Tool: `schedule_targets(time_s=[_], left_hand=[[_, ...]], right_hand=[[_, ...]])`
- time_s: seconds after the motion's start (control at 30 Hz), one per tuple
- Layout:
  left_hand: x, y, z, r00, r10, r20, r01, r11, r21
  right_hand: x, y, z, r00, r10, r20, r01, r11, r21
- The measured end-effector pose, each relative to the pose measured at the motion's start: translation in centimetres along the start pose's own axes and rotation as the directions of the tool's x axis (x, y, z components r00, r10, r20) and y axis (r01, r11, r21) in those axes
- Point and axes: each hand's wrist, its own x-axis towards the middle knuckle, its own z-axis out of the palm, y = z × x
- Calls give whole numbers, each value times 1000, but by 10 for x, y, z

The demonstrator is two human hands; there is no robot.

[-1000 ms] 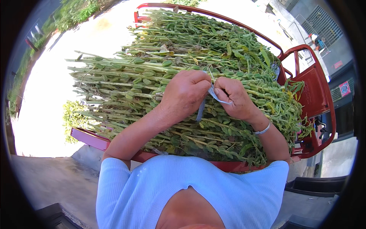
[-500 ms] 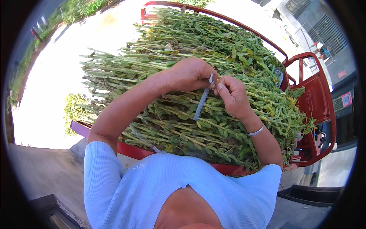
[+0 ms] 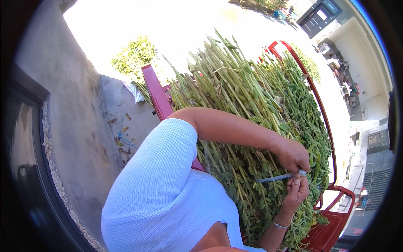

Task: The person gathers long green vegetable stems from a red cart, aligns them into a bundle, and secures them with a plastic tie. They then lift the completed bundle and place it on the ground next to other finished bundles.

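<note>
A large heap of cut green leafy stalks with pods (image 3: 235,101) fills the red cargo bed (image 3: 157,90) in front of me. A pale blue-grey strap (image 3: 273,179) runs across the stalks to my hands. My left hand (image 3: 294,156) is closed at the strap's end, where a small whitish knot or tip shows between the fingers. Just below it, my right hand (image 3: 297,191), a silver bangle on its wrist, pinches the same strap. The fingers of both hands nearly meet. Part of the strap passes out of sight among the leaves.
Red rails (image 3: 312,92) border the bed's far side, and a red metal frame (image 3: 336,210) stands at lower right. A grey wall (image 3: 63,84) and dark-framed door lie left. Leafy cuttings (image 3: 136,59) and a white sack (image 3: 135,92) rest on the ground beyond.
My view has swung left and tilted, so the bed and both hands appear farther right and lower. Both hands stay together at the strap's end.
</note>
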Motion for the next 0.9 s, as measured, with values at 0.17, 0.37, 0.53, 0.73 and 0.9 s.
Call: schedule_targets(time_s=[0.17, 0.37, 0.53, 0.73, 0.9], left_hand=[[5, -26, 7, 983, -116, 141, 161, 914, -373], [22, -56, 11, 953, -145, 265, 251, 866, -431], [21, -62, 2, 906, -130, 404, 335, 804, -491], [29, -62, -16, 850, -83, 521, 310, 877, -366], [38, -52, -19, 738, -168, 654, 464, 829, -311]], right_hand=[[9, 5, 5, 998, 64, -10, -64, 997, 32], [8, -1, 18, 990, -130, -64, 109, 960, -256], [2, -16, 40, 874, -456, 169, 413, 512, -754], [3, -22, 54, 882, -467, 69, 378, 612, -695], [4, -19, 46, 939, -334, -86, 225, 781, -582]])
